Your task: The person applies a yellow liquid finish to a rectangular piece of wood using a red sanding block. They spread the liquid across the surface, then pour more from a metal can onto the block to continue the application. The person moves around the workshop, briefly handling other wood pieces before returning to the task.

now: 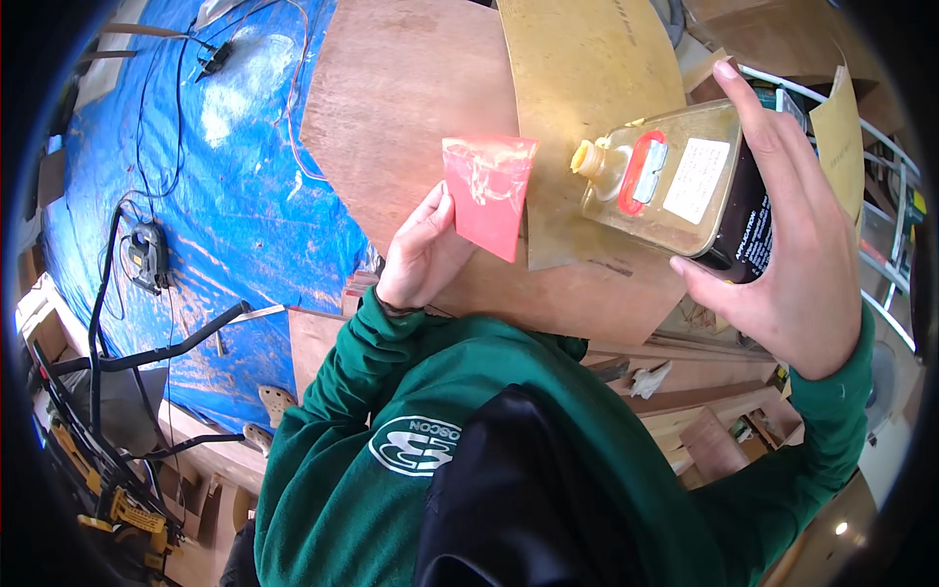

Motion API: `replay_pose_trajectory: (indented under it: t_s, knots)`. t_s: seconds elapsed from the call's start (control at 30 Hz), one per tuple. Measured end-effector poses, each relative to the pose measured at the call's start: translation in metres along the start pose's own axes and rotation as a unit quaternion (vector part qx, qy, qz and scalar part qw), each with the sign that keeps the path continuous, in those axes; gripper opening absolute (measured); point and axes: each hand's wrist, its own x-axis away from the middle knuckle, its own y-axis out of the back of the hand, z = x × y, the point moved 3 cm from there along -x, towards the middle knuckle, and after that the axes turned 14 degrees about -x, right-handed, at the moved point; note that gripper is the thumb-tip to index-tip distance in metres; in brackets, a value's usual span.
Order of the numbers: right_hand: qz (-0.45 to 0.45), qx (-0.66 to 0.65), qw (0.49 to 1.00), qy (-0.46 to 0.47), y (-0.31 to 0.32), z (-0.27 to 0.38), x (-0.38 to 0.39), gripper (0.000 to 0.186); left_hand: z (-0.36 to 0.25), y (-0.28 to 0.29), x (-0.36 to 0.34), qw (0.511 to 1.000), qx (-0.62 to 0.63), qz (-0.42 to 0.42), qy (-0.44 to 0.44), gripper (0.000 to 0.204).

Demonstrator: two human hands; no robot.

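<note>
A pale smear coats the upper part of the flat red plastic piece [504,201], so some wetting seems done; its lower part looks bare. The left hand [423,252] pinches its left edge above the brown plywood sheet [406,83]. The right hand [797,245], spread wide, grips the base end of the rectangular tan-and-black metal can [675,181], tipped, uncapped, mouth near the red piece; no stream is discernible. A loose tan sheet [592,59] overlaps the plywood's right side; black cables [183,127] cross the blue tarp [235,230] beyond its left edge.
</note>
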Motion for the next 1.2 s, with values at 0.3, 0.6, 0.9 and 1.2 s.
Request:
replay_pose_trajectory:
  t_s: [0.3, 0.6, 0.9, 1.2]
  knots:
    - [0.02, 0.025, 0.999, -0.017, 0.003, -0.003, -0.005, 0.102, 0.001, 0.002, 0.001, 1.0, 0.001, -0.022, -0.005, 0.066]
    - [0.029, 0.041, 0.998, -0.027, 0.005, -0.006, -0.004, 0.102, -0.048, 0.003, 0.03, 0.819, -0.478, -0.29, -0.127, 0.011]
    - [0.034, 0.041, 0.998, -0.027, 0.006, -0.001, -0.006, 0.102, -0.115, -0.055, 0.017, 0.582, -0.668, -0.219, -0.409, 0.028]
    - [0.037, 0.07, 0.997, -0.013, 0.009, 0.004, -0.011, 0.102, -0.11, -0.068, -0.014, 0.456, -0.749, -0.119, -0.467, 0.047]
